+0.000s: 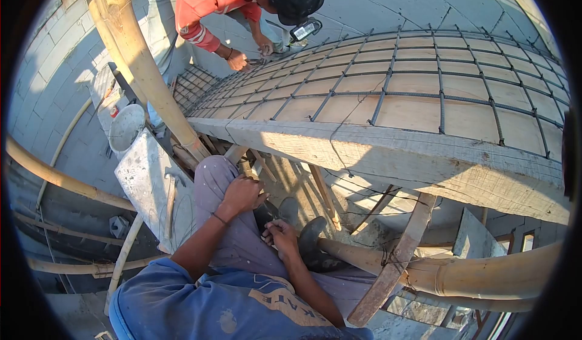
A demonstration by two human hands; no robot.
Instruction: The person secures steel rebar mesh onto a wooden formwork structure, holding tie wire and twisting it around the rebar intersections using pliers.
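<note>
My left hand rests on my raised knee in grey trousers, its fingers curled in. Lower and to the right, my right hand is closed near my lap, thumb and fingers drawn together. Anything inside either hand is too small or hidden to make out. Dark boots show just beyond my hands. Ahead of me, a thick wooden plank edges a rebar grid laid over plywood. A bent tie wire hangs down over the plank's face.
A co-worker in a red top bends over the grid's far left end, both hands at the bars. Bamboo poles rise on my left. A bucket and a wooden-handled tool lie there. A wooden brace crosses bamboo at right.
</note>
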